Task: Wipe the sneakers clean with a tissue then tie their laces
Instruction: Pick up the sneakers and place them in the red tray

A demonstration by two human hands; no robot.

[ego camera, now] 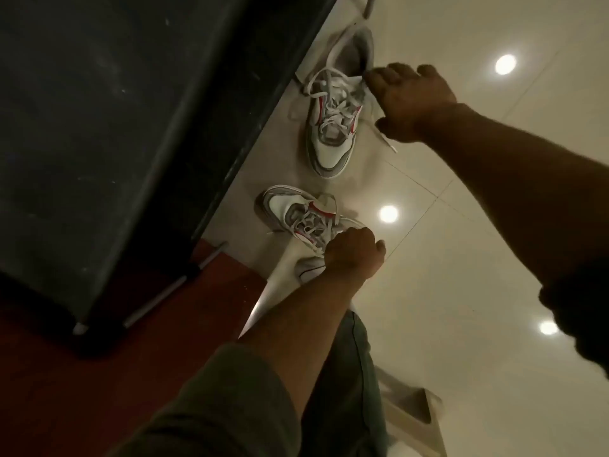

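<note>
Two white-and-grey sneakers with red accents sit on the pale tiled floor (461, 258), both close along the edge of a dark cabinet (115, 127). The far sneaker (333, 127) points its toe toward the viewer, laces loose, one lace end (389, 145) trailing out onto the tiles at its right. The near sneaker (296, 216) lies toe away, toe to toe with the far one, a small gap of bare tile between them. The right hand (415, 103) reaches to the far sneaker's collar, fingers (375, 79) curled at the opening's rim; whether they pinch it cannot be told. The left hand (349, 255) is closed in a fist over the near sneaker's heel end, fingers pressed together, seemingly around the laces. To the left, the cabinet's base meets a red mat (99, 374). To the right, the glossy floor lies open, showing round light reflections (389, 213). A trouser leg (342, 390) fills the lower middle.
</note>
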